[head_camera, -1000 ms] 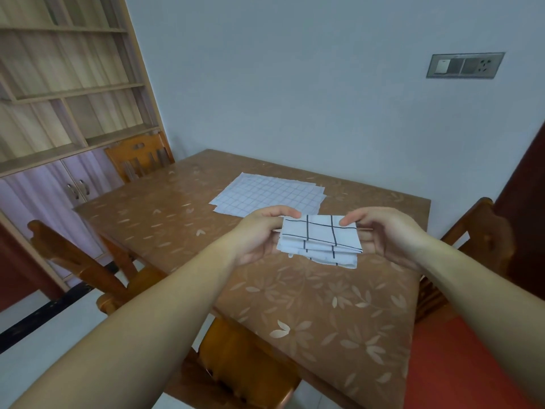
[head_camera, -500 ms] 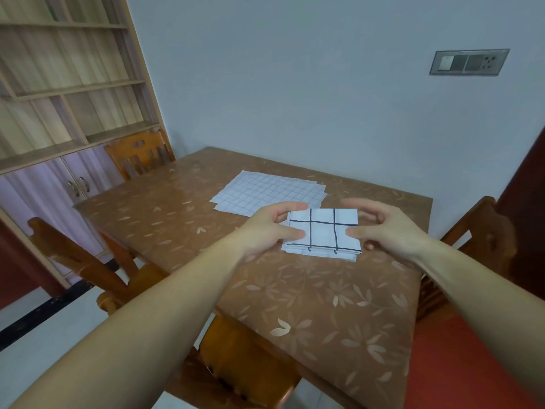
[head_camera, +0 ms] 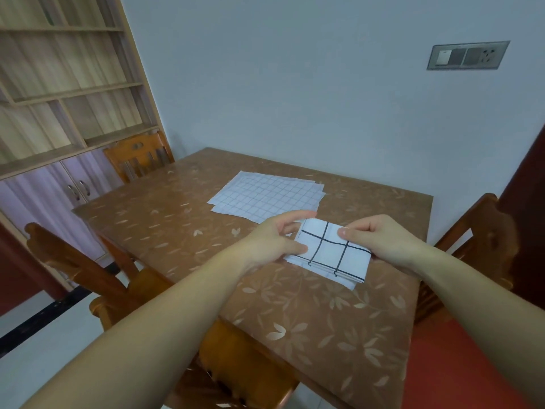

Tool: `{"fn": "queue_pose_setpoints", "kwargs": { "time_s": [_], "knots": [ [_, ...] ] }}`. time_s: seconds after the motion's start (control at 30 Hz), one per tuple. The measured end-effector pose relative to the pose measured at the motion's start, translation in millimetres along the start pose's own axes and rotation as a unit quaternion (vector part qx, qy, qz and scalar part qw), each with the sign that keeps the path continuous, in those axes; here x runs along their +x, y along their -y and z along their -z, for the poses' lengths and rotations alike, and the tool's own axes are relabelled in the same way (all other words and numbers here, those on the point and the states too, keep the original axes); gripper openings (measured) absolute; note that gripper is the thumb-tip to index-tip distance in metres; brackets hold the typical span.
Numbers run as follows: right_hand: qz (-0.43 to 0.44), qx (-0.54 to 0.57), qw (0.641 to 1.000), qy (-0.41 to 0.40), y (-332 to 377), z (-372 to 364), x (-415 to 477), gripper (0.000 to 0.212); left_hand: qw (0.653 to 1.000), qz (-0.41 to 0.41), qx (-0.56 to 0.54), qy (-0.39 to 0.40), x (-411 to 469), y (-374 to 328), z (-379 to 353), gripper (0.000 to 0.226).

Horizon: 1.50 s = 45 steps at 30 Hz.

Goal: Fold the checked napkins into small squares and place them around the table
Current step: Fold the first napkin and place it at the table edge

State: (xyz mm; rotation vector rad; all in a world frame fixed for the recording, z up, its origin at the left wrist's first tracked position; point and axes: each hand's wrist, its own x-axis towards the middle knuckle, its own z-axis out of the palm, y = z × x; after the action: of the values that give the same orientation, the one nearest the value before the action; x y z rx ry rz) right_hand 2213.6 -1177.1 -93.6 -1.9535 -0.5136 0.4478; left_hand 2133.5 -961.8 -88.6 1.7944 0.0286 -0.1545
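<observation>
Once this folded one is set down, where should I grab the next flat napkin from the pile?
Probably pinch the top sheet of the flat napkin stack at its near right corner, coming from the near side. The sheets are fanned there, so one edge separates easily, and both hands sit just in front at the folded napkin.

both hands pinch a folded checked napkin (head_camera: 330, 252) over the surface (head_camera: 165, 231) near its right edge: left hand (head_camera: 272, 239) on its left side, right hand (head_camera: 380, 240) on its right. a stack of unfolded napkins (head_camera: 265, 196) lies toward the far edge.
</observation>
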Motion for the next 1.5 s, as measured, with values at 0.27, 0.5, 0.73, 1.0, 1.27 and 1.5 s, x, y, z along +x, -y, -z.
{"fn": "queue_pose_setpoints", "kwargs": {
  "time_s": [0.27,0.5,0.73,1.0,1.27,1.5],
  "knots": [
    [-0.049,0.209,0.976,-0.02,-9.0,3.6,8.2,0.026,0.994,0.048,-0.044,-0.082,18.8,0.5,-28.5,0.011],
    [-0.09,0.115,0.989,0.011,-14.4,-3.8,18.8,0.019,0.992,-0.012,-0.005,-0.122,45.1,17.4,-7.3,0.016],
    [-0.097,0.103,0.986,-0.083,-20.6,-1.3,33.5,0.018,0.996,-0.012,-0.029,-0.087,85.9,40.4,0.7,0.015],
    [-0.223,0.216,0.937,-0.157,-62.1,16.6,34.5,0.01,0.997,0.043,-0.04,-0.049,124.8,65.6,-32.1,0.026],
    [-0.26,0.279,0.904,-0.194,-140.9,62.5,64.7,0.013,0.991,0.077,-0.033,-0.103,202.7,81.6,-86.6,0.018],
    [-0.319,0.337,0.837,-0.29,-255.9,123.0,129.0,0.008,0.961,0.223,-0.12,-0.107,306.9,116.8,-150.7,0.02]
  ]
}}
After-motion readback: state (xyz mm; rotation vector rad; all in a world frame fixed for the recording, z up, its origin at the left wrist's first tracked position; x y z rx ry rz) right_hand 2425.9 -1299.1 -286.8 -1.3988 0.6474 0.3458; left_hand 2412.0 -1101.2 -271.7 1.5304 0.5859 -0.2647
